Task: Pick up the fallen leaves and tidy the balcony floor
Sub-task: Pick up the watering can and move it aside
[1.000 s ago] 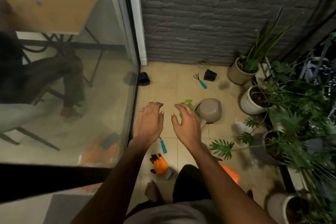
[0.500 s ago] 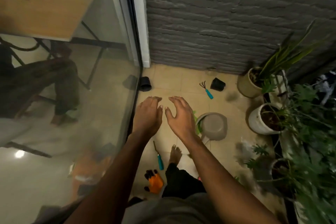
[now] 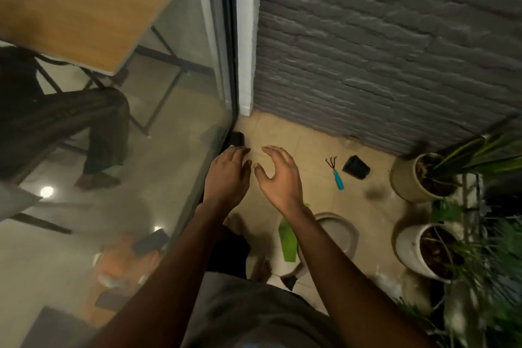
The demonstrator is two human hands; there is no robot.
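Observation:
My left hand [image 3: 227, 175] and my right hand [image 3: 279, 175] are stretched out side by side above the beige balcony floor [image 3: 308, 150], both empty with fingers loosely spread. Just beyond my left fingertips a small black pot [image 3: 237, 139] lies against the glass door. A large green leaf [image 3: 288, 240] lies on the tiles under my right forearm, next to an overturned grey pot [image 3: 339, 232]. My bare foot [image 3: 261, 268] shows below.
A glass sliding door [image 3: 141, 150] bounds the left side and a grey brick wall [image 3: 381, 51] the far side. A blue-handled hand rake [image 3: 336, 175] and a second black pot [image 3: 356, 167] lie near the wall. Potted plants [image 3: 429, 251] crowd the right.
The view has swung up and toward the corner. Both hands have moved forward toward the black pot by the door; the orange gloves and blue tool have left the view.

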